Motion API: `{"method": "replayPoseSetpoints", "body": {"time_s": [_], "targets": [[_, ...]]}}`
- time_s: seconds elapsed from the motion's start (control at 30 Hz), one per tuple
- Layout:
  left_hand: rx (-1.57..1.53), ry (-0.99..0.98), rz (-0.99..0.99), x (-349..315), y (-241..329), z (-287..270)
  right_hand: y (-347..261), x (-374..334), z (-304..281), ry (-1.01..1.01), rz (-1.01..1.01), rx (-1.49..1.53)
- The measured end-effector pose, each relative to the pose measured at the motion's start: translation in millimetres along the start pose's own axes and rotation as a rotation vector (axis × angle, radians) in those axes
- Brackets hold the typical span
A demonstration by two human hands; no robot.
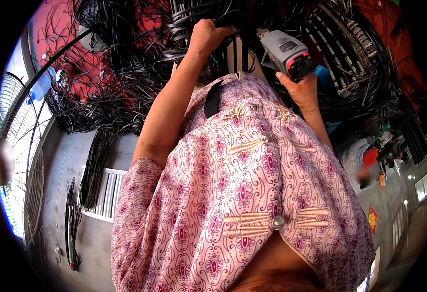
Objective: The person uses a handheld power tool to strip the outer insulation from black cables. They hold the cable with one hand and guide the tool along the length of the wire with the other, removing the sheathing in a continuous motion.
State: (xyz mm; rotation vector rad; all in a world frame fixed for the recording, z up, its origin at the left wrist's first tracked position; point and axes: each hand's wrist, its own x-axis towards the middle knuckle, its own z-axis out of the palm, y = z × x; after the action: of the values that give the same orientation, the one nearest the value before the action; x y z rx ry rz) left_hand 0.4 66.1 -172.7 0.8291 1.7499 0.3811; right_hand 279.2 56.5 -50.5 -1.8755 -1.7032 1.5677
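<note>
Head view: grey power tool (pixel 286 51) at 1 o'clock, our right hand (pixel 303 91) at its rear; left hand (pixel 206 39) at 12 by black strips (pixel 177 27). Fingers half-hidden, can't tell clamping. We'd brace strips first.

A bright, grilled window (pixel 16 114) stands at left, near a grey wall (pixel 75 158) bearing a slatted white panel (pixel 107 191)
</note>
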Motion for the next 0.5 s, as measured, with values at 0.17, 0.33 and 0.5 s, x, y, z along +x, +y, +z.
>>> {"method": "replayPoseSetpoints", "body": {"time_s": [0.17,0.33,0.5], "targets": [[0.19,0.069,0.072,-8.8,9.6,4.5,5.1,-0.7,6.1,-0.031,-0.16,-0.152],[0.184,0.056,0.055,-9.4,8.6,4.7,1.6,-1.2,8.4,-0.05,-0.113,-0.086],[0.163,0.068,0.062,-8.0,7.8,5.3,1.3,3.6,10.5,-0.067,-0.089,-0.091]]}}
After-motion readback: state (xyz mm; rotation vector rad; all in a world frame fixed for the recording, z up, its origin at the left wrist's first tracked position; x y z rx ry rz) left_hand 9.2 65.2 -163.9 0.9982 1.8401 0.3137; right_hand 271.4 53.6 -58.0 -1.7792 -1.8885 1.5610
